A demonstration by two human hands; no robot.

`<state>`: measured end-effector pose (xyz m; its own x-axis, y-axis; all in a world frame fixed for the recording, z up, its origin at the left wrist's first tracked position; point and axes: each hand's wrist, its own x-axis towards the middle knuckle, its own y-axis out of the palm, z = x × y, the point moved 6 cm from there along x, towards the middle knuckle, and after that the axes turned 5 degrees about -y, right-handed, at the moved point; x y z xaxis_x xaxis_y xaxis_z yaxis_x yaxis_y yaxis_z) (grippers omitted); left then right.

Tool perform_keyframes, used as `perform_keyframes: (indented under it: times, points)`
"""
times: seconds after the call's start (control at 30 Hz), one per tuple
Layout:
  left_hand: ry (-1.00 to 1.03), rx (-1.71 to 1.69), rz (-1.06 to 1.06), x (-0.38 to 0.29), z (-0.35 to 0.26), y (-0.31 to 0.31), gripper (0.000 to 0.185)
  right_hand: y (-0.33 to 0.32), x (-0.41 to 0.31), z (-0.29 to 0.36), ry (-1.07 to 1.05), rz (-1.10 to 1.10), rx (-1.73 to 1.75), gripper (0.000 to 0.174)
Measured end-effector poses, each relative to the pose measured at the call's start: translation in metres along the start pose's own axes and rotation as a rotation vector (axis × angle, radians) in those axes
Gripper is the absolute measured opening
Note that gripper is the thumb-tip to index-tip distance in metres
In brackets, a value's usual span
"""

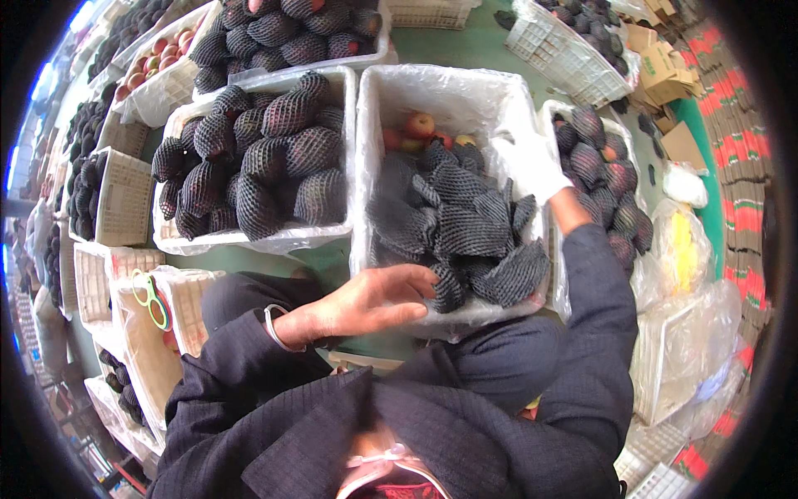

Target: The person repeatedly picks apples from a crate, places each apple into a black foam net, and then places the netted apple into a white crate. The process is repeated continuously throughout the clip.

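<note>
In front of me stands a white plastic crate (446, 81) lined with clear film. Loose black foam net sleeves (471, 218) are heaped over much of it, and bare red apples (419, 125) show at its far end. My left hand (368, 299), bare with a bracelet at the wrist, hovers by the crate's near left corner. Its thumb and fingers are apart, with nothing seen between them. My right hand (527, 159), in a white glove, is at the crate's right rim. Glare washes out its fingers, so whether they hold anything is hidden.
Left of the crate, another lined crate (252, 240) holds several net-sleeved apples (255, 159). A crate of sleeved apples (601, 174) adjoins on the right. Green-handled scissors (151, 299) hang on a crate at left. Flattened cartons (742, 206) line the far right.
</note>
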<state>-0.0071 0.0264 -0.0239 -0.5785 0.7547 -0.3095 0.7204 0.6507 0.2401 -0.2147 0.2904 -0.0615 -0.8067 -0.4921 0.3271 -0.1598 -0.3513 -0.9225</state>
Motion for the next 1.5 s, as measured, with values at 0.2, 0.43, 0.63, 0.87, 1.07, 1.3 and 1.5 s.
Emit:
perform_keyframes:
  times: [0.2, 0.43, 0.63, 0.87, 1.07, 1.3, 1.5]
  points:
    - [0.019, -0.015, -0.161, 0.003, -0.009, -0.025, 0.039, 0.144, 0.035, 0.040, 0.120, 0.684, 0.167, 0.039]
    - [0.064, -0.098, -0.216, 0.001, -0.006, -0.029, 0.030, 0.109, 0.015, 0.001, 0.490, 0.072, 0.612, 0.030]
    - [0.257, -0.099, -0.362, -0.002, -0.015, -0.046, 0.031, 0.012, 0.018, 0.037, 0.529, -0.258, 0.622, 0.052]
    - [0.469, 0.029, -0.832, -0.008, -0.029, -0.082, 0.052, -0.057, -0.004, 0.159, 0.407, -0.194, 0.932, 0.045]
    - [0.418, 0.055, -0.800, -0.016, -0.020, -0.091, 0.029, -0.054, -0.022, 0.206, 0.307, -0.226, 0.885, 0.046]
    - [0.496, -0.071, -0.584, -0.034, -0.026, -0.083, 0.023, -0.049, -0.035, 0.224, 0.271, -0.386, 1.029, 0.048]
    - [0.642, -0.217, -0.508, -0.058, -0.047, -0.087, 0.013, -0.057, -0.024, 0.252, 0.102, -0.213, 1.852, 0.047]
